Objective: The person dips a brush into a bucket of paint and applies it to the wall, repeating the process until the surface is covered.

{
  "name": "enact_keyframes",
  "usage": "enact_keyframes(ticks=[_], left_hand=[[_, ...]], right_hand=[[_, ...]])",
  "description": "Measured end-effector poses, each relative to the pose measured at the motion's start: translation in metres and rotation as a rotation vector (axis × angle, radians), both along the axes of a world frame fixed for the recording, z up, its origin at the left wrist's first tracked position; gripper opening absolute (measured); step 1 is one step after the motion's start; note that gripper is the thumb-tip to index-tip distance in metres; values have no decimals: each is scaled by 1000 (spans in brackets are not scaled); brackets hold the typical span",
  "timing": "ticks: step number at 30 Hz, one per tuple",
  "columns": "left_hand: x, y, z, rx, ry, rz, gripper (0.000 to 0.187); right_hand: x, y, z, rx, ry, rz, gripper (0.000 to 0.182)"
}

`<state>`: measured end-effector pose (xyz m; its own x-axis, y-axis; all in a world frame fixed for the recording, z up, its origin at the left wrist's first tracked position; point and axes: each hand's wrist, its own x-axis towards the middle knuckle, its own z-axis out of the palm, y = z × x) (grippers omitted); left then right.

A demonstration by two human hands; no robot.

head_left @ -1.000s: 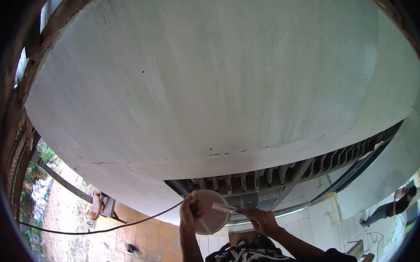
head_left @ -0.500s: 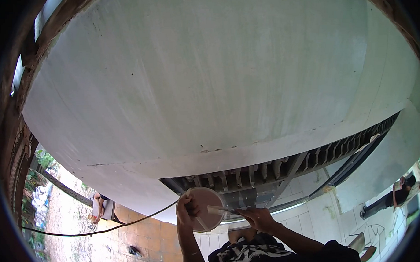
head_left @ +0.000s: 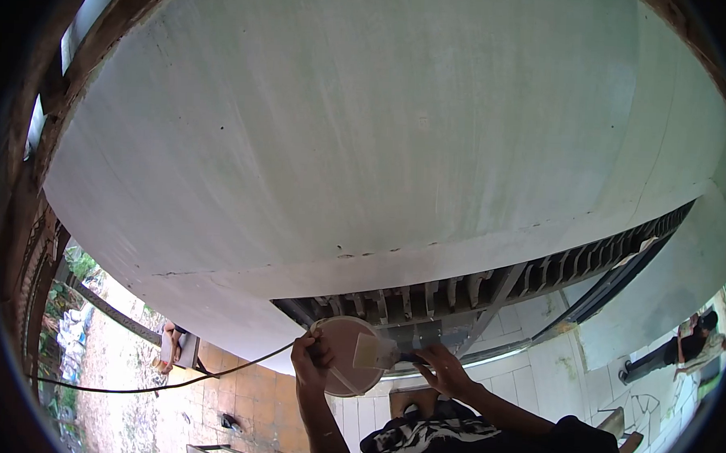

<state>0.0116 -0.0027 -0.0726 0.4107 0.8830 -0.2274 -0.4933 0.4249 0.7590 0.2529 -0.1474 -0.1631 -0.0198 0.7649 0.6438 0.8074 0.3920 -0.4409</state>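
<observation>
My left hand [head_left: 312, 360] is wrapped round the left edge of a round, pinkish container [head_left: 343, 371], over a strip that crosses it. On the right, my right hand [head_left: 446, 371] grips the dark handle of a flat, pale-bladed tool [head_left: 371, 351]. The blade lies over the container's right part in this view; whether it touches the inside I cannot tell. Above both hands spreads a large pale wall [head_left: 399, 147] with a thin, chipped crack along its lower part.
Below the wall runs a dark slatted opening [head_left: 433, 298]. A black cable [head_left: 178, 387] stretches leftward over tiled floor [head_left: 255, 384]. At the far right stands a person in dark clothes [head_left: 682, 350]; part of another person [head_left: 171, 348] shows at lower left.
The tool's blade has turned and now shows its broad face. My left hand and the container have shifted slightly left. My right hand has moved slightly up.
</observation>
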Motion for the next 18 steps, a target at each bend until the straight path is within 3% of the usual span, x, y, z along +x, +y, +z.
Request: enact_keyframes(ticks=[2, 5, 12, 14, 16, 18], left_hand=[[-3, -2, 2, 8, -14, -11, 16], [-6, -7, 5, -10, 4, -5, 16], [-25, -9, -14, -27, 3, 2, 15], [-34, -9, -23, -31, -19, 1, 16], [-45, -11, -30, -28, -26, 46, 15], [-57, -14, -35, -23, -37, 73, 15]], right_hand=[[-4, 0, 11, -181, 283, 60, 36], [-1, 10, 39, -163, 366, 67, 37], [-13, 66, 167, 55, 389, 32, 28], [-26, 94, 184, 122, 523, 166, 23], [-53, 108, 221, -42, 883, 349, 21], [-73, 135, 244, 21, 880, 418, 22]])
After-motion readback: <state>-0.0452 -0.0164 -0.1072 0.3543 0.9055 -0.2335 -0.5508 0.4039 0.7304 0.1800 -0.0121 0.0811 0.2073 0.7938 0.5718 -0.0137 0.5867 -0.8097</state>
